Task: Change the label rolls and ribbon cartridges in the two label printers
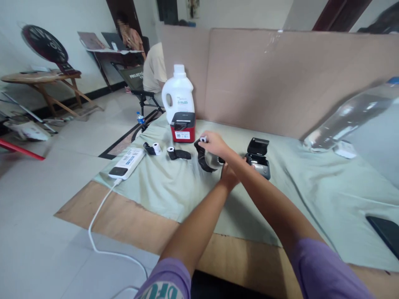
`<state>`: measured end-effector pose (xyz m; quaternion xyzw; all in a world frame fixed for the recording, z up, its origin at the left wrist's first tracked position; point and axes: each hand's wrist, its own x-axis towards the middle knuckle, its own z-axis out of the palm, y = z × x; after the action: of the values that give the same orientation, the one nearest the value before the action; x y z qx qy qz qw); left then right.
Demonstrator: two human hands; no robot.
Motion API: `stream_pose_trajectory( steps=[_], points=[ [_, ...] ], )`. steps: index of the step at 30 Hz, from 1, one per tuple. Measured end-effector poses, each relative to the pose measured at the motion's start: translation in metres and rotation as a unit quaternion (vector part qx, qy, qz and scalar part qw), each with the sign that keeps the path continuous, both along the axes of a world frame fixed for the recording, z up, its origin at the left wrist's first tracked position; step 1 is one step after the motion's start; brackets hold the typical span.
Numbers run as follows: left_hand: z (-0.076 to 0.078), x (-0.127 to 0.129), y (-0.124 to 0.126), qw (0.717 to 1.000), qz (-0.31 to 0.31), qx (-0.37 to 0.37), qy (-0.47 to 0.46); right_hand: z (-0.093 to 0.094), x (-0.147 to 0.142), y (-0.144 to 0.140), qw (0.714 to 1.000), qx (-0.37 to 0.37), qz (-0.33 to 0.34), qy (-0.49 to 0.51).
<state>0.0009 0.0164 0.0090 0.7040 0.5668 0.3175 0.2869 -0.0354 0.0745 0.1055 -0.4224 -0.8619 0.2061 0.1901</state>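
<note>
My right hand [215,144] reaches across my left arm, its fingers closed on a small white paper roll [203,139]. A black-backed paper strip [204,163] hangs from that roll and curves back toward my left hand [230,176]. That hand lies beneath my right forearm, beside a small dark printer [258,160] whose lid stands up. My right forearm hides its fingers, so its grip does not show. Further left on the cloth are another paper roll [170,152] with a black strip and a third roll [156,148], also partly unrolled.
Behind the rolls stand a red and black box-shaped printer [183,128] and a white jug [178,93]. A white power strip [127,162] with a cable lies at left. Cardboard [264,74] walls the back; a large plastic bottle [349,114] leans right, with a phone [385,232] nearer.
</note>
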Motion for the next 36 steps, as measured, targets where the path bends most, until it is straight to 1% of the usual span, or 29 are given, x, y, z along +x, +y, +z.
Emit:
stream_pose_trajectory(
  steps=[1, 2, 3, 5, 6, 8, 9, 11, 14, 16, 19, 20, 22, 26, 27, 30, 32, 34, 36],
  points=[
    [0.003, 0.000, -0.001, 1.000, 0.006, 0.009, 0.017, 0.002, 0.022, -0.005, 0.997, -0.027, -0.003, 0.077],
    [0.006, 0.000, -0.001, 0.999, 0.016, 0.013, 0.031, 0.004, 0.048, -0.009, 0.988, -0.063, -0.008, 0.144],
    [0.009, 0.001, -0.002, 0.999, 0.027, 0.014, 0.040, 0.006, 0.076, -0.013, 0.975, -0.092, -0.028, 0.200],
    [0.015, 0.002, -0.003, 0.998, 0.049, 0.013, 0.045, 0.010, 0.132, -0.018, 0.945, -0.154, -0.078, 0.279],
    [0.016, 0.003, -0.004, 0.997, 0.050, 0.015, 0.047, 0.011, 0.159, -0.019, 0.928, -0.183, -0.098, 0.309],
    [0.018, 0.004, -0.004, 0.997, 0.039, 0.019, 0.057, 0.007, 0.202, -0.017, 0.902, -0.211, -0.119, 0.356],
    [0.017, 0.004, -0.003, 0.997, 0.031, 0.017, 0.063, 0.004, 0.218, -0.014, 0.899, -0.210, -0.125, 0.364],
    [0.015, 0.003, -0.002, 0.997, 0.024, 0.008, 0.073, -0.007, 0.239, -0.006, 0.911, -0.190, -0.131, 0.342],
    [0.012, 0.002, 0.000, 0.997, 0.031, -0.011, 0.072, -0.025, 0.248, 0.004, 0.946, -0.149, -0.131, 0.258],
    [0.011, 0.003, 0.001, 0.996, 0.038, -0.020, 0.072, -0.035, 0.247, 0.008, 0.966, -0.097, -0.138, 0.194],
    [0.010, 0.003, 0.001, 0.995, 0.048, -0.027, 0.078, -0.044, 0.245, 0.012, 0.980, -0.002, -0.154, 0.122],
    [0.010, 0.003, 0.001, 0.995, 0.048, -0.027, 0.080, -0.046, 0.245, 0.013, 0.981, 0.016, -0.157, 0.112],
    [0.009, 0.003, 0.001, 0.995, 0.049, -0.027, 0.084, -0.049, 0.245, 0.014, 0.980, 0.022, -0.164, 0.109],
    [0.008, 0.003, 0.001, 0.995, 0.047, -0.023, 0.084, -0.053, 0.245, 0.013, 0.974, -0.038, -0.190, 0.120],
    [0.008, 0.003, 0.001, 0.995, 0.047, -0.023, 0.083, -0.054, 0.244, 0.013, 0.973, -0.043, -0.197, 0.116],
    [0.009, 0.004, 0.000, 0.995, 0.050, -0.023, 0.084, -0.055, 0.240, 0.010, 0.975, -0.012, -0.208, 0.084],
    [0.010, 0.005, 0.000, 0.995, 0.050, -0.022, 0.084, -0.054, 0.235, 0.008, 0.976, 0.012, -0.212, 0.045],
    [0.009, 0.004, 0.000, 0.995, 0.048, -0.022, 0.083, -0.053, 0.230, 0.005, 0.970, 0.022, -0.241, 0.005],
    [0.009, 0.004, 0.001, 0.995, 0.048, -0.021, 0.083, -0.052, 0.226, 0.003, 0.958, 0.017, -0.287, -0.013]
  ],
)
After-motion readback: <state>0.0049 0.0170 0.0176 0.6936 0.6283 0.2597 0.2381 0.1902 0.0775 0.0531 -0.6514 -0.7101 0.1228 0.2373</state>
